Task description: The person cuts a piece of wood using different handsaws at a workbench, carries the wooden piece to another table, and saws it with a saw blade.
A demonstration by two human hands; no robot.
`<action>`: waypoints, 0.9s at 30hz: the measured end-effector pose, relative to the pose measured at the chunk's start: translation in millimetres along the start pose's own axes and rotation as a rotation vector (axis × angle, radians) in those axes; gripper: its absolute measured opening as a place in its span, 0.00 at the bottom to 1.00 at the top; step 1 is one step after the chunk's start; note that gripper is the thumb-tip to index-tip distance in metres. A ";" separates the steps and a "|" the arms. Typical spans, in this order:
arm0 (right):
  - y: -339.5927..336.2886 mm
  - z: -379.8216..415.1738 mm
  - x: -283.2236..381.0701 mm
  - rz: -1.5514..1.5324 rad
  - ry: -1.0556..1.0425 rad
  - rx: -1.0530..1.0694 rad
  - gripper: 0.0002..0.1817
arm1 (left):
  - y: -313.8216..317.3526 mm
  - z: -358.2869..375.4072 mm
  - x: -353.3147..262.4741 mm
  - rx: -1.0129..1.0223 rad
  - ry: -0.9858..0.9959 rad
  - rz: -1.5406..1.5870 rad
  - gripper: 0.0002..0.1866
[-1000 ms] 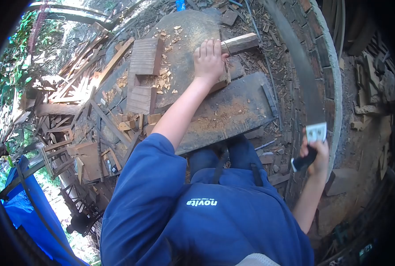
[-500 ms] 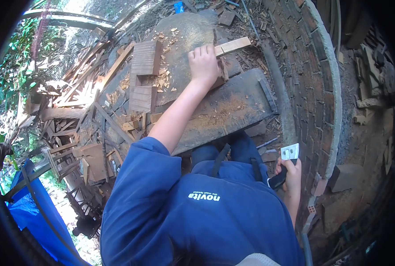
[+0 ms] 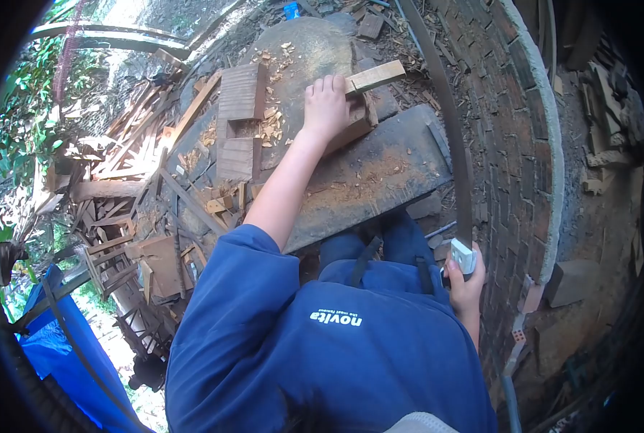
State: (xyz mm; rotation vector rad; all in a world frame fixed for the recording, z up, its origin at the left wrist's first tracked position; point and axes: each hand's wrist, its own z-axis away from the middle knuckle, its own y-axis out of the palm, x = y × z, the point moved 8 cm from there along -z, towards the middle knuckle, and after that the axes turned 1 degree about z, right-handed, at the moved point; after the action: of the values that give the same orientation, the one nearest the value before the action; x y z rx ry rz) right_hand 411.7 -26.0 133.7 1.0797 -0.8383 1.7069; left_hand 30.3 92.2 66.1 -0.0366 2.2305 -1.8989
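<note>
My left hand (image 3: pixel 327 105) is closed on the near end of a pale wooden strip (image 3: pixel 378 76), which points up and to the right. Under and beside these fingers is a brown wooden block (image 3: pixel 352 128), partly hidden by the hand. Low at the right, my right hand (image 3: pixel 468 278) grips a tool by its dark handle, near a white metal fitting (image 3: pixel 463 254). From that fitting a long dark blade (image 3: pixel 455 123) runs up past the work surface. A notched wooden beam (image 3: pixel 241 92) lies left of my left hand, with wood chips (image 3: pixel 273 123) beside it.
A dark slab (image 3: pixel 380 177) dusted with sawdust is in front of my legs. Scrap wood (image 3: pixel 131 148) is piled at the left, above a blue tarp (image 3: pixel 69 346). A curved brick wall (image 3: pixel 510 144) rises close on the right, beyond the blade.
My right hand has turned the tool, and its long blade now stands out, reaching the top edge. The strip has shifted slightly, and more of the brown block's side shows.
</note>
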 end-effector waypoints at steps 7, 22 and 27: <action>26.1 -1.3 15.8 0.063 -0.109 0.093 0.26 | 10.0 -19.0 30.1 0.064 -0.085 0.349 0.22; 101.6 -118.7 -12.3 0.347 -0.246 0.049 0.16 | 29.6 -32.4 44.5 -0.206 -0.467 0.083 0.16; 109.4 -129.2 -40.0 0.325 -0.234 0.057 0.16 | 20.3 -44.1 43.7 -0.285 -0.376 -0.024 0.17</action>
State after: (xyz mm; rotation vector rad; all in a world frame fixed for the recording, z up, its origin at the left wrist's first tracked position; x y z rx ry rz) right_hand 279.0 35.7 39.8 1.2512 -1.1711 1.9036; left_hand -17.8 131.7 46.5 -0.4287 2.2153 -1.4241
